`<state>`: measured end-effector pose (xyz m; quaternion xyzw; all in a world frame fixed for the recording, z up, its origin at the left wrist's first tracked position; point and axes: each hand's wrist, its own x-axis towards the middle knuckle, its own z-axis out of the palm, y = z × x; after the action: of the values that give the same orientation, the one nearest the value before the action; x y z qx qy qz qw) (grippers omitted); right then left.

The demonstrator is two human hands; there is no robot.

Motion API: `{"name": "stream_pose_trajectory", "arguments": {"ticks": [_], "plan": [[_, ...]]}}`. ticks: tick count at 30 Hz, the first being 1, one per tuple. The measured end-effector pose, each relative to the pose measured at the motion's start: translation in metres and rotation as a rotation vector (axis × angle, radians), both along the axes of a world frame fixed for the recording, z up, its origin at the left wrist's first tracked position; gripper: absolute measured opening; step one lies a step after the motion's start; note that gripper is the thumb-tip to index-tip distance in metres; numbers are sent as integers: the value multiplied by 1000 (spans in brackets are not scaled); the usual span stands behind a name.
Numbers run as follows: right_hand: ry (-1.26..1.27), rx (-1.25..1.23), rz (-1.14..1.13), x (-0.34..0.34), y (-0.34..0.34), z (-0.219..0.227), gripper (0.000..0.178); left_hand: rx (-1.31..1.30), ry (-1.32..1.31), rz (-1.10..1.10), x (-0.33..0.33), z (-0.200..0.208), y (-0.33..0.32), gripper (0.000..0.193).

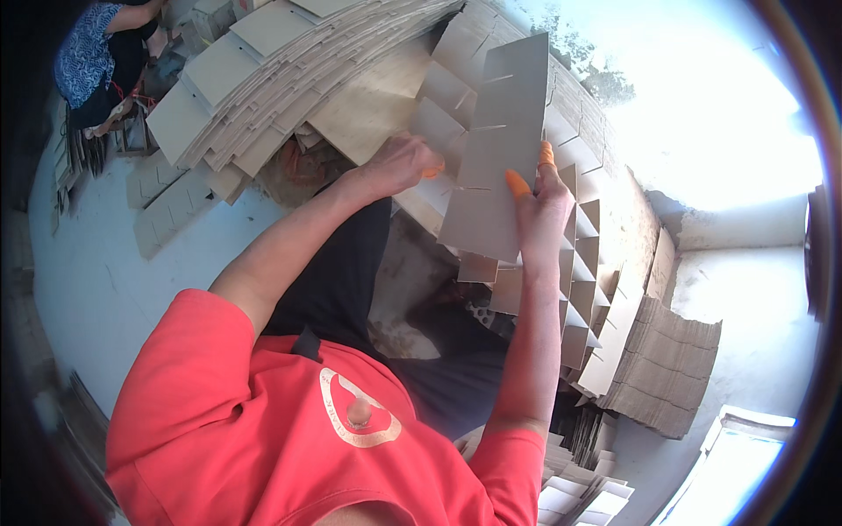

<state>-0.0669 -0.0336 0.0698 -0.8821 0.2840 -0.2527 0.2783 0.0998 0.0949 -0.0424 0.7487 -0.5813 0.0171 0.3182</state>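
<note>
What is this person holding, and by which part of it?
The right grip holds a slotted grey-beige rectangular cardboard sheet by its unslotted right edge, orange-covered thumb on its face. Whether the curled left grip holds anything cannot be told.

Our red shirt bears a cream emblem, our finger covers are orange, our trousers black, our cardboard sheet greyish tan, and a co-worker's blue top carries white swirls.

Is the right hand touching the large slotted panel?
Touching: head view shows the right hand gripping the cardboard panel at its edge, thumb across its face.
</note>
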Motion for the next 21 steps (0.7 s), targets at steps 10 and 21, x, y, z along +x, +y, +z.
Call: {"name": "stream_pose_trajectory", "arguments": {"ticks": [10,21], "plan": [[304,-9,176,44,-3,-24,34,-100,109,-39,2,-9,-4,15],[481,-190,334,82,-12,-9,21,-50,132,-47,4,-6,-8,13]]}}
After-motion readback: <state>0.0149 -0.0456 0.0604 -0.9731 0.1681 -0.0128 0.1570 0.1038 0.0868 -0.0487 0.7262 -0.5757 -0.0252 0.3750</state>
